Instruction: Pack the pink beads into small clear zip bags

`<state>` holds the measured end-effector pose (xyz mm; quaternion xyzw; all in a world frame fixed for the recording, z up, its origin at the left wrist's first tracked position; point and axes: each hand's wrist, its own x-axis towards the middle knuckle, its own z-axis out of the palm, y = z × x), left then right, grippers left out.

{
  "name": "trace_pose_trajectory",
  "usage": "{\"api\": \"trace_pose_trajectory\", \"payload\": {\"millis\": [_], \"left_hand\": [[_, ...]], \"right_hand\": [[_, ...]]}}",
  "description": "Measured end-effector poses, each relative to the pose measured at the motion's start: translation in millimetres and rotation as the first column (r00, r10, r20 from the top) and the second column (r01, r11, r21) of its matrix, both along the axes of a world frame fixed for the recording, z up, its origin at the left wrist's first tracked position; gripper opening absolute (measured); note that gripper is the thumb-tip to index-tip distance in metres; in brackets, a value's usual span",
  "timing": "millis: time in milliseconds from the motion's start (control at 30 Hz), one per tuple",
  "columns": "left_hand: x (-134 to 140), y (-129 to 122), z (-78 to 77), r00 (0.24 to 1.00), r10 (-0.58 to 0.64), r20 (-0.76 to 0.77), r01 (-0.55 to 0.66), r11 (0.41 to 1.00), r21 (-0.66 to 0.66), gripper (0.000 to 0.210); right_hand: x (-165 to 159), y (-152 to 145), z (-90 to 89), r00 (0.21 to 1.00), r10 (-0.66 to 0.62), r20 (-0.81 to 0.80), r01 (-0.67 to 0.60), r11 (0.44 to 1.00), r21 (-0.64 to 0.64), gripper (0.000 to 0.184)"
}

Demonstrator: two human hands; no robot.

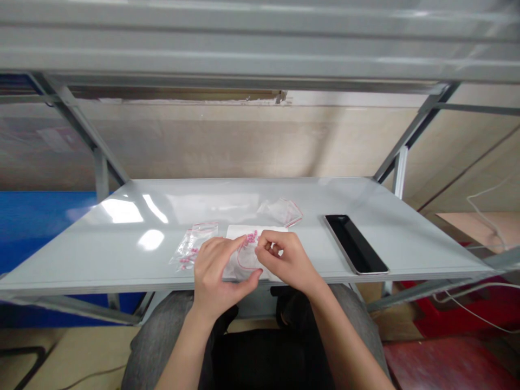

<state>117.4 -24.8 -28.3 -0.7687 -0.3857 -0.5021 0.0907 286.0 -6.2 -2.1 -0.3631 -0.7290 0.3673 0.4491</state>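
- Head view: a pale grey table (349,195) stretches across the middle, with a wall (227,146) beyond its back edge and slanted metal struts (83,122) rising by its sides.
- Near the middle of the table's front edge lies a white sheet (235,231); both hands are over it.
- On the sheet, a small cluster of pink beads (252,236) sits between the two hands, toward the sheet's far edge.
- A thin red cord (239,261) curves over the sheet below the beads, bending round toward the left thumb.
- The left hand (221,273) has its thumb and index finger spread wide apart, the index fingertip close to the beads, the thumb tip pointing at the right hand.
- The right hand (282,257) has its fingers curled inward beside the beads; I cannot tell whether they pinch anything.
- Left of the sheet, near the front edge, lies a clear bag (199,235) with more pink pieces (186,261) inside.
- Behind the sheet, toward the back edge, rests a crumpled clear pouch (284,211) with a red stripe.
- Toward the front right corner, a dark-screened device (356,245) lies aslant, its near end close to the front edge.
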Motion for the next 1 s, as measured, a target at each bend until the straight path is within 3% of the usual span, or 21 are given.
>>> {"api": "trace_pose_trajectory", "payload": {"millis": [267,400,500,600,800,1000], "left_hand": [[-1,0,-0.4,0.999,-0.038,0.034,0.040,0.998,-0.045,0.046],[0,0,0.9,0.991,-0.083,0.109,0.100,0.982,-0.160,0.041],[0,-1,1.1,0.975,-0.121,0.186,0.167,0.953,-0.251,0.038],[1,0,-0.4,0.953,-0.171,0.249,0.246,0.917,-0.313,0.037],[3,0,-3.4,0.944,-0.197,0.263,0.283,0.895,-0.344,0.038],[4,-1,-2.7,0.944,-0.199,0.264,0.285,0.894,-0.346,0.038]], "right_hand": [[12,7,1.2,0.999,-0.032,0.040,0.034,0.998,-0.053,0.024],[34,23,-8.6,0.959,-0.267,0.096,0.272,0.961,-0.044,0.025],[46,32,-19.9,0.862,-0.387,0.329,0.394,0.918,0.048,0.012],[48,35,-27.3,0.767,-0.402,0.500,0.408,0.907,0.103,0.009],[37,32,-27.3,0.683,-0.401,0.610,0.429,0.897,0.108,0.017],[35,30,-23.9,0.661,-0.375,0.650,0.435,0.897,0.076,0.012]]}}
